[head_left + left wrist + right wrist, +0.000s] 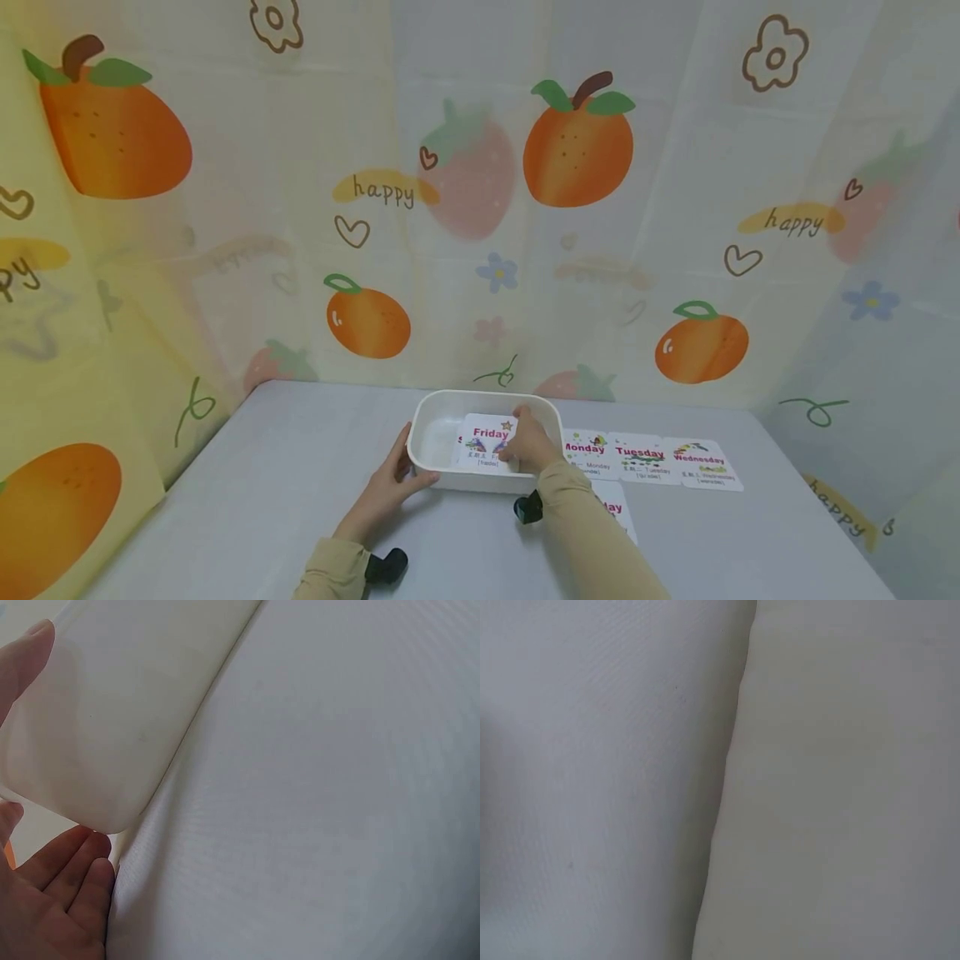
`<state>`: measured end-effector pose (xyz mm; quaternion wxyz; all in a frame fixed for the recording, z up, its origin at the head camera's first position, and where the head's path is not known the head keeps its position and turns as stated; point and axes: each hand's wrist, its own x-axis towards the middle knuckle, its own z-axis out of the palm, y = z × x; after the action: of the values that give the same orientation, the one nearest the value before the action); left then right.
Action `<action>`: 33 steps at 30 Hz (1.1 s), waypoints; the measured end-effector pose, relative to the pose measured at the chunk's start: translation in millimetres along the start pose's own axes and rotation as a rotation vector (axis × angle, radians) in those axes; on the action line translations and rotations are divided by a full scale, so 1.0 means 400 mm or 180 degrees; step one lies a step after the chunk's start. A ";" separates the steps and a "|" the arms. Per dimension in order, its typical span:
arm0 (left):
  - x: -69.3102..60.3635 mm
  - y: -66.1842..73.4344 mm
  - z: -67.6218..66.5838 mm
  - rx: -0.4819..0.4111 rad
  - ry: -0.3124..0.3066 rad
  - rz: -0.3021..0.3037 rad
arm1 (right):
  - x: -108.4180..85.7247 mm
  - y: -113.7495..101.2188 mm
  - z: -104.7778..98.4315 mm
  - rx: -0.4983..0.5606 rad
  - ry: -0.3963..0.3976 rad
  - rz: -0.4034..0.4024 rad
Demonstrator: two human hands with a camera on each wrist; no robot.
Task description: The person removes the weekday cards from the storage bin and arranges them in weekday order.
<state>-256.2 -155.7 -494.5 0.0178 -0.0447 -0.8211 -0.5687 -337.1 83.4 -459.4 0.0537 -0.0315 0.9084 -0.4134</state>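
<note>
In the head view, a white plastic box (435, 477) stands on the table. My left hand (386, 479) holds its near left corner, thumb along the front wall and fingers at the end wall. The left wrist view shows the thumb and fingers (79, 874) against the box wall (112, 712). Inside the box is a Friday card (483, 446), its right part covered by my right hand (531, 444), which grips that side. Another card, mostly hidden, peeks out behind its left edge. The right wrist view shows only the box wall (840, 780) and tablecloth.
Right of the box, a Monday card (588, 450), a Tuesday card (641, 458) and a Wednesday card (705, 462) lie in a row. Below them is another card (617, 507), partly hidden by the right sleeve. A fruit-patterned curtain (465, 333) borders the table's back edge.
</note>
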 end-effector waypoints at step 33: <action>0.015 -0.029 0.006 0.0055 0.0032 -0.0017 | -0.072 -0.037 -0.023 0.0330 0.0242 -0.0595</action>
<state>-263.3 -157.2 -505.8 0.0208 -0.0396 -0.8260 -0.5619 -309.6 83.5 -440.3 -0.0180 -0.0976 0.8803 -0.4639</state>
